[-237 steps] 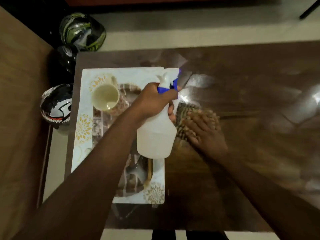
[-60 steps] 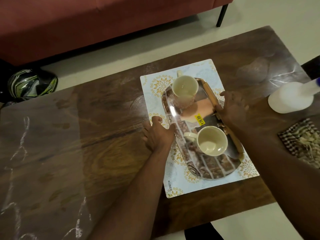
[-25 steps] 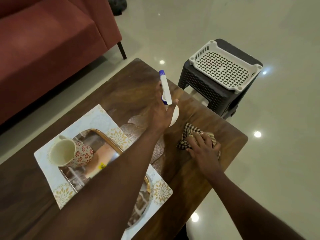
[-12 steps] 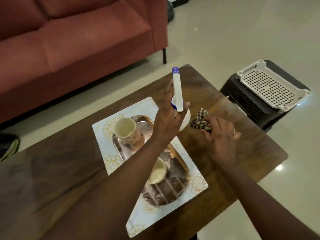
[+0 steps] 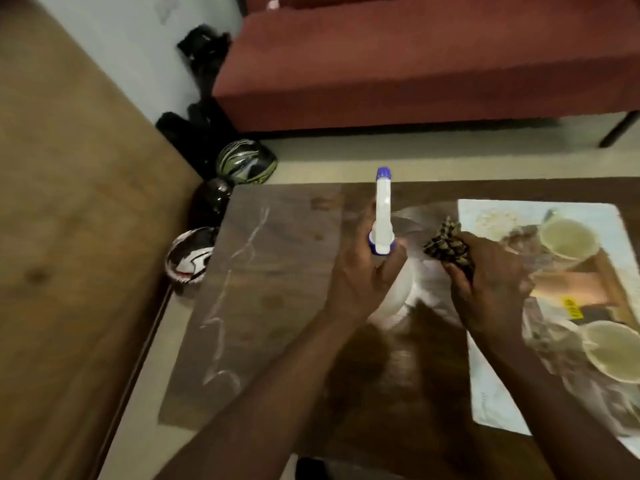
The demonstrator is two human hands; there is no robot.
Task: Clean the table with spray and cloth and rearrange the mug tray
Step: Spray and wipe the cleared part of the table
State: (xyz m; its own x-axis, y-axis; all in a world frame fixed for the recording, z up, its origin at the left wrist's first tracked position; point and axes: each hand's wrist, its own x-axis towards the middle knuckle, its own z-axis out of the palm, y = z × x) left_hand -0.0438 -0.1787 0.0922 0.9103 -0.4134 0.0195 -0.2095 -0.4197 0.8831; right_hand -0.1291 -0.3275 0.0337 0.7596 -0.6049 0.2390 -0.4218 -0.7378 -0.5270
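- 2 hands work over the table [image 5: 277, 289]: the left hand [image 5: 360, 282] grips the spray bottle [image 5: 382, 216], the right hand [image 5: 491, 285] clutches the cloth [image 5: 445, 242].
- Cleaning step, seemingly before spraying the bare left half.
- Next: squeeze, then wipe; the mug tray [image 5: 613, 289] waits right.

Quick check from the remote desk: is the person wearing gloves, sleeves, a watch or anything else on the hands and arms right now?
No gloves: the left hand and the right hand are both bare. Both forearms are bare too, with no sleeve in view up to the frame's bottom edge. No watch or wristband shows. The picture is too blurred to tell whether any ring is worn.
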